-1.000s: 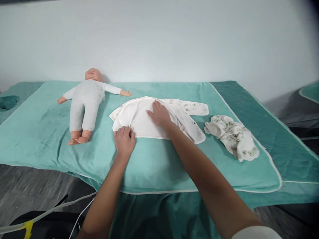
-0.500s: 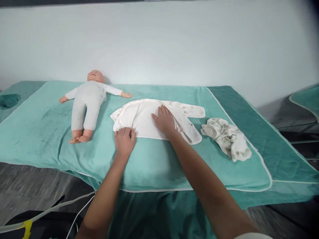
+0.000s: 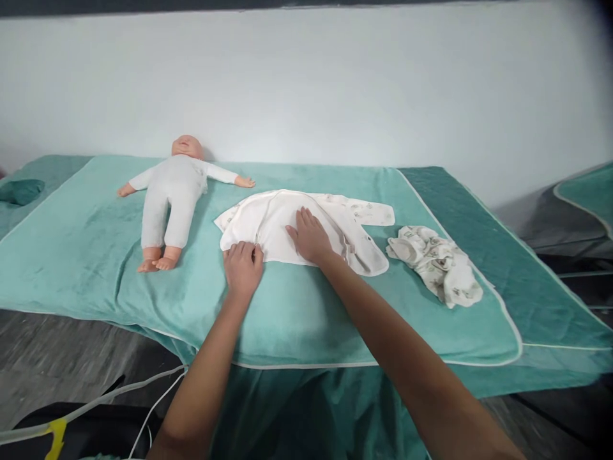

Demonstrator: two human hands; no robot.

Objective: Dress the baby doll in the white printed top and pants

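Observation:
A small white baby top (image 3: 278, 223) with a printed sleeve lies spread on the green blanket (image 3: 306, 319). My left hand (image 3: 243, 265) is at its lower left edge, fingers curled down and pressed together on the hem. My right hand (image 3: 311, 236) rests flat on the middle of the cloth, thumb apart from the other fingers. Right of the top sits a crumpled printed baby garment (image 3: 438, 265). On the left a baby doll (image 3: 175, 185) in a white body suit lies on its back, arms spread.
The blanket lies over a darker green bed cover (image 3: 541, 306) against a white wall (image 3: 306, 83). At lower left, a pale hose (image 3: 110, 393) with yellow tape (image 3: 56, 437) runs by the bed's front edge. Another green-covered surface (image 3: 589, 198) stands at far right.
My right hand has slid slightly left across the baby top, still flat. My left hand stays at the hem. The view has shifted slightly.

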